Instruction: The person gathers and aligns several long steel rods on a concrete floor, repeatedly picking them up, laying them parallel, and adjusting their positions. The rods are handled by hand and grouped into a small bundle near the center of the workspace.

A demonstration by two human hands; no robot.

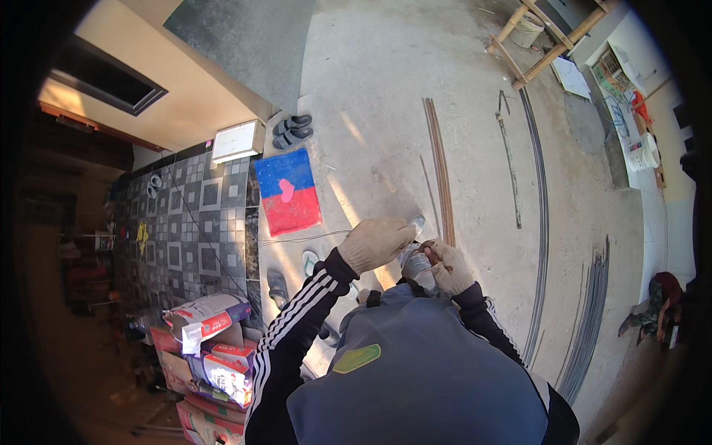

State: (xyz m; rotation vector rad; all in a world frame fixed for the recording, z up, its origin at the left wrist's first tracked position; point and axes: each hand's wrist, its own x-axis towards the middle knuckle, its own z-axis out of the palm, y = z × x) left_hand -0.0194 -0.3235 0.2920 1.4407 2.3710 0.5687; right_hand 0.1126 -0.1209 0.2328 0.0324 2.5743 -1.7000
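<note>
- We stand on a bare concrete floor (pixel 386 111) in a yard, sun falling in streaks; the red and blue mat (pixel 289 191) with its pink heart serves as our landmark.
- Right of the mat and a little nearer to us, our two gloved hands meet in front of the chest over a small grey, cylinder-like object (pixel 417 265).
- Our left hand (pixel 374 243) lies over the object from above, fingers curled down and closed; what exactly they grip is hidden beneath the glove.
- Our right hand (pixel 449 268) closes on the object from the side, fingers wrapped round it, seemingly to steady it.
- The object's long axis seems to run away from our chest, its shiny tip (pixel 419 221) pointing up-frame toward the open floor; we cannot tell more.
- Farther right of the mat, long thin metal rods (pixel 441 170) lie straight along the floor, and a bundle of curved-looking bars (pixel 589 319) lies beyond them.
- Above the mat sit dark sandals (pixel 291 131); left of it lies patterned tile (pixel 200 230), with stacked printed sacks (pixel 215 348) below.
</note>
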